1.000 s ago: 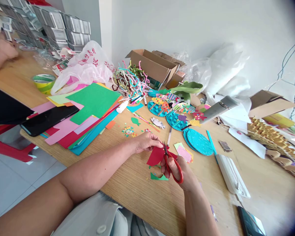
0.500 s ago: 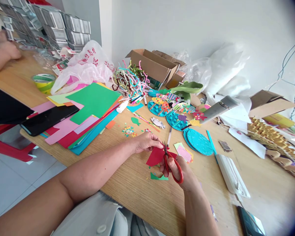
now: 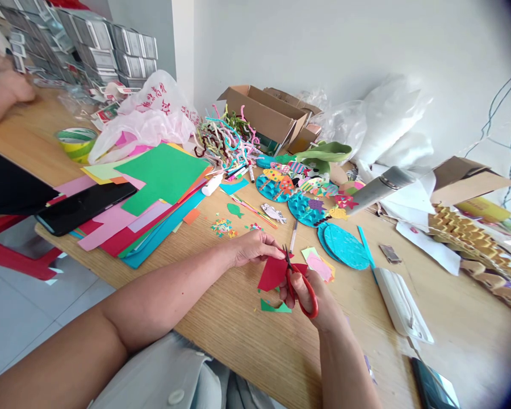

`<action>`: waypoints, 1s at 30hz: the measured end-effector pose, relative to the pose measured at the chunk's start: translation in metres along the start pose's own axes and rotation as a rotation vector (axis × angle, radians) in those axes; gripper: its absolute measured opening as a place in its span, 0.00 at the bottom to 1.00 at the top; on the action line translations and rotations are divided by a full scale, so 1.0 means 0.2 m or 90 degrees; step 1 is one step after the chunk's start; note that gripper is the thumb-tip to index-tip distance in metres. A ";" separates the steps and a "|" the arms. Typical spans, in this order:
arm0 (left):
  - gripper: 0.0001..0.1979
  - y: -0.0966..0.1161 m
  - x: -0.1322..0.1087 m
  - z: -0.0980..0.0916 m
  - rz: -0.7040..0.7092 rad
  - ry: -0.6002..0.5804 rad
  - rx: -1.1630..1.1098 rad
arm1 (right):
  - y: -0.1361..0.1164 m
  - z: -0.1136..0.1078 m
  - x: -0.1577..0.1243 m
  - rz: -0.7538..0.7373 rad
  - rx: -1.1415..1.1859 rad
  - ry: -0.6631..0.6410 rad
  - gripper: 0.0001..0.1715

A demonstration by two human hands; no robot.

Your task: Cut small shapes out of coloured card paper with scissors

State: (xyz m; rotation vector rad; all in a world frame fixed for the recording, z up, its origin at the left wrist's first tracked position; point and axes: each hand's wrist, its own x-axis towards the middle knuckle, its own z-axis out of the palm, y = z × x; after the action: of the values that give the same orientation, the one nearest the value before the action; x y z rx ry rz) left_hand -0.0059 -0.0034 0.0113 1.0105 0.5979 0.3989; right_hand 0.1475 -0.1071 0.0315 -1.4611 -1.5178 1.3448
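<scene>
In the head view, the left hand (image 3: pixel 256 249) pinches the far edge of a piece of red paper (image 3: pixel 271 275) between thumb and fingers, while the right hand (image 3: pixel 310 288) is curled around red-handled scissors (image 3: pixel 288 271), their blades at the paper close to the left fingertips. The red paper is between both hands at the wooden table (image 3: pixel 217 318), near a green paper scrap (image 3: pixel 276 307) and a pen (image 3: pixel 294 236)

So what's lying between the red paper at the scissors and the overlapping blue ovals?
In the head view, small paper pieces, pink uppermost, lie between the red paper and the blue ovals.
</scene>
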 end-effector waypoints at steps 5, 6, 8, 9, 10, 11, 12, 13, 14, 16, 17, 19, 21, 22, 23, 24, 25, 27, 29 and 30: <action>0.11 0.00 -0.01 0.01 -0.009 0.013 -0.035 | 0.01 -0.01 0.00 0.001 0.008 -0.002 0.34; 0.10 0.00 -0.01 0.01 -0.008 0.012 -0.037 | 0.02 -0.01 0.00 0.002 0.008 -0.004 0.34; 0.10 0.00 -0.01 0.00 -0.007 0.013 -0.035 | 0.02 -0.01 0.00 0.005 0.015 -0.007 0.34; 0.10 0.00 -0.01 0.00 -0.008 0.013 -0.033 | 0.01 0.00 0.00 0.006 0.019 -0.010 0.34; 0.10 0.00 0.00 0.00 -0.009 0.013 -0.029 | 0.01 0.00 0.00 0.007 0.022 -0.014 0.34; 0.10 -0.01 0.00 0.00 -0.009 0.011 -0.025 | 0.01 0.00 0.00 0.008 0.022 -0.019 0.34; 0.11 -0.01 0.00 0.00 -0.009 0.008 -0.022 | 0.01 0.00 0.01 0.008 0.019 -0.025 0.35; 0.11 -0.01 0.00 0.00 -0.010 0.005 -0.021 | 0.01 0.00 0.01 0.009 0.015 -0.031 0.35; 0.12 -0.01 0.00 -0.01 -0.010 0.001 -0.020 | 0.00 0.00 0.01 0.009 0.009 -0.036 0.36; 0.13 -0.02 0.01 -0.01 -0.010 -0.004 -0.022 | 0.00 0.00 0.01 0.007 0.002 -0.040 0.36; 0.13 -0.02 0.01 -0.01 -0.009 -0.006 -0.024 | 0.01 0.00 0.01 0.006 0.000 -0.040 0.37; 0.13 -0.02 0.01 -0.01 -0.007 -0.010 -0.023 | 0.01 0.00 0.01 0.007 -0.003 -0.037 0.36; 0.14 -0.03 0.02 -0.02 -0.007 -0.010 -0.022 | 0.01 0.00 0.01 0.011 -0.005 -0.037 0.36; 0.14 -0.03 0.02 -0.02 -0.008 -0.010 -0.020 | 0.01 -0.01 0.01 0.012 -0.007 -0.037 0.36; 0.14 -0.03 0.02 -0.02 -0.009 -0.010 -0.018 | 0.01 -0.01 0.01 0.014 -0.008 -0.036 0.36; 0.14 -0.03 0.02 -0.02 -0.009 -0.009 -0.017 | 0.01 -0.01 0.01 0.015 -0.008 -0.035 0.36; 0.14 -0.03 0.02 -0.02 -0.009 -0.009 -0.016 | 0.01 -0.01 0.01 0.016 -0.007 -0.035 0.36; 0.14 -0.03 0.02 -0.02 -0.009 -0.009 -0.014 | 0.00 -0.01 0.01 0.018 -0.007 -0.032 0.35; 0.14 -0.03 0.01 -0.02 -0.011 -0.007 -0.014 | 0.00 -0.01 0.01 0.022 -0.008 -0.029 0.35; 0.14 -0.03 0.01 -0.02 -0.011 -0.006 -0.013 | 0.00 -0.01 0.01 0.023 -0.010 -0.029 0.35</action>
State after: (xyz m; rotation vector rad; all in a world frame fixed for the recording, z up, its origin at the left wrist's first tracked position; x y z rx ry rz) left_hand -0.0057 -0.0019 0.0047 0.9869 0.5925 0.3837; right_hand 0.1487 -0.1052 0.0314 -1.4834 -1.5406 1.3990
